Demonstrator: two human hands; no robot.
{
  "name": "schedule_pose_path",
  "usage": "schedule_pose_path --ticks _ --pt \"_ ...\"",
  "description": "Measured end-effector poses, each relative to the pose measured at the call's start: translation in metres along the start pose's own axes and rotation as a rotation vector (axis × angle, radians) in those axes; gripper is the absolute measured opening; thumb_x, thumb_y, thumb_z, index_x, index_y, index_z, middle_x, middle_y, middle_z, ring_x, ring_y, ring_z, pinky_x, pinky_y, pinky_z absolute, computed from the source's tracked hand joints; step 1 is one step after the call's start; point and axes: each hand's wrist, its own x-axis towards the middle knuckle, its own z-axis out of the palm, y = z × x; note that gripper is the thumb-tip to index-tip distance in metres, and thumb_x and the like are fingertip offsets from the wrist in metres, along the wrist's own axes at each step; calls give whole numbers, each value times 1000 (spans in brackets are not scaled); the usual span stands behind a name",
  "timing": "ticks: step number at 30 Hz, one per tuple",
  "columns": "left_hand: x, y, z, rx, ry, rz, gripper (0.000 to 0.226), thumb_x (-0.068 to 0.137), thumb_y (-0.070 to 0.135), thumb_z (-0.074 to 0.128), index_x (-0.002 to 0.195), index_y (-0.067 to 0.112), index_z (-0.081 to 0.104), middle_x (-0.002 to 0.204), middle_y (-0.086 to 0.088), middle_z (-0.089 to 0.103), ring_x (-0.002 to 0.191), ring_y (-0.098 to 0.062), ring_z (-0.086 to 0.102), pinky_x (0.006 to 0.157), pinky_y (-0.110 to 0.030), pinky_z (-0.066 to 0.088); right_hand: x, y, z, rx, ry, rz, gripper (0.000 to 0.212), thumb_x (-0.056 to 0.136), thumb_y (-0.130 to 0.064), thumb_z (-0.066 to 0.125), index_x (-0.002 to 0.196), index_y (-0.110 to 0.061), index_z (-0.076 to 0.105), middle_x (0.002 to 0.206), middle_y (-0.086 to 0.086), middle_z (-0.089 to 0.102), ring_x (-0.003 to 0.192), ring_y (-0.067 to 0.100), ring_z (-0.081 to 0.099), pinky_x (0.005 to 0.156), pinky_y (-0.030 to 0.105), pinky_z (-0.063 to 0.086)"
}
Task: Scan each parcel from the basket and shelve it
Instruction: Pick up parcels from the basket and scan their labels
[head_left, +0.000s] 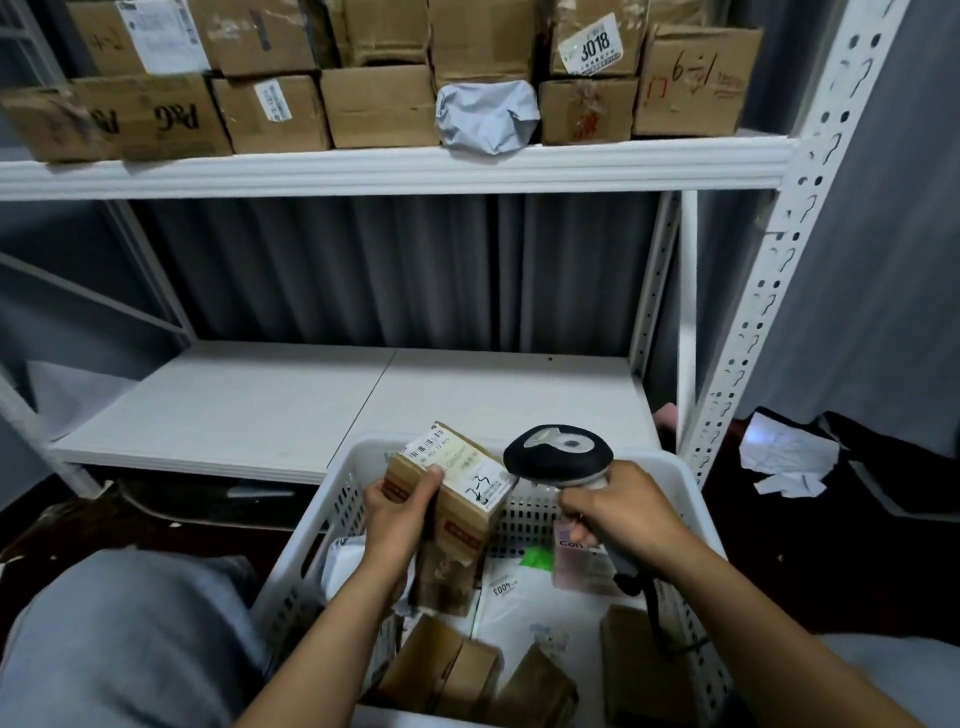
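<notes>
Our left hand (395, 525) grips the parcel (462, 512) over the basket (680, 478), thumb on its label (460, 462). Our right hand (623, 514) is wrapped round the scanner (558, 454) just beside it. We should clear the thumb from the barcode (430, 445) and tilt it squarely to the scanner.

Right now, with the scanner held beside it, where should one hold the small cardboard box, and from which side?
Probably by its lower left side, coming from the left, as the left hand does. The cardboard box stands tilted with its white label turned up, close to the scanner, so the fingers should stay off that face.
</notes>
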Motion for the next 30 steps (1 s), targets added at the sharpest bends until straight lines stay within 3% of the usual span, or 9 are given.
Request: schedule_pose_path --ticks 3,5,8,13,15,18,24,27,30 --pt "0 12 3 -122 -67 -79 124 35 82 77 135 23 33 113 -7 65 104 -28 65 89 -48 55 -3 -3 12 132 61 4 9 80 -7 69 88 -10 71 78 10 75 72 24 72 72 41 61" --pt "-4 24 4 -189 -107 -94 119 41 81 75 134 17 38 115 -8 67 101 -23 66 76 -39 57 -3 -12 20 172 116 -34 9 72 -17 74 81 -14 73 79 4 76 79 23 73 78 45 60" --pt "-10 52 2 -263 -97 -98 106 45 77 74 127 14 48 115 -9 66 98 -22 68 60 -31 54 -5 -38 29 329 142 -54 9 78 -8 75 84 -15 73 77 0 75 77 19 69 83 46 57" --pt "-20 110 -23 -313 -190 -78 51 88 56 53 117 15 61 107 -11 68 101 -23 65 80 -37 57 -5 -95 39 513 122 -90 23 82 -9 74 104 -7 71 96 10 76 95 28 71 89 43 57" --pt "-25 136 -44 -281 -260 -16 44 94 54 48 110 16 65 102 -7 69 102 -21 64 89 -38 54 -3 -119 43 510 142 -128 26 81 -13 76 106 -8 71 100 9 76 100 29 70 96 49 52" --pt "-25 167 -76 -160 -330 137 36 93 49 54 96 15 67 92 1 74 99 -18 66 87 -35 54 2 -155 47 508 158 -169 26 79 -16 77 104 -8 72 99 9 76 101 31 70 97 51 51" --pt "-17 224 -126 108 -363 325 41 82 34 74 102 8 51 100 -6 66 86 -13 66 77 -31 56 9 -226 59 589 168 -201 27 81 -15 76 104 -2 71 92 14 76 89 32 72 77 44 59" --pt "-9 250 -154 195 -357 396 50 82 25 75 121 13 46 110 -2 64 92 -10 63 66 -18 49 15 -259 73 618 179 -236 25 81 -12 75 104 -3 71 91 14 76 85 29 72 67 34 56" --pt "6 272 -187 159 -386 422 71 83 5 71 139 24 32 115 -4 65 106 -15 62 89 -31 53 26 -293 94 573 147 -270 24 81 -12 75 103 -4 71 92 12 76 87 27 72 71 33 55"
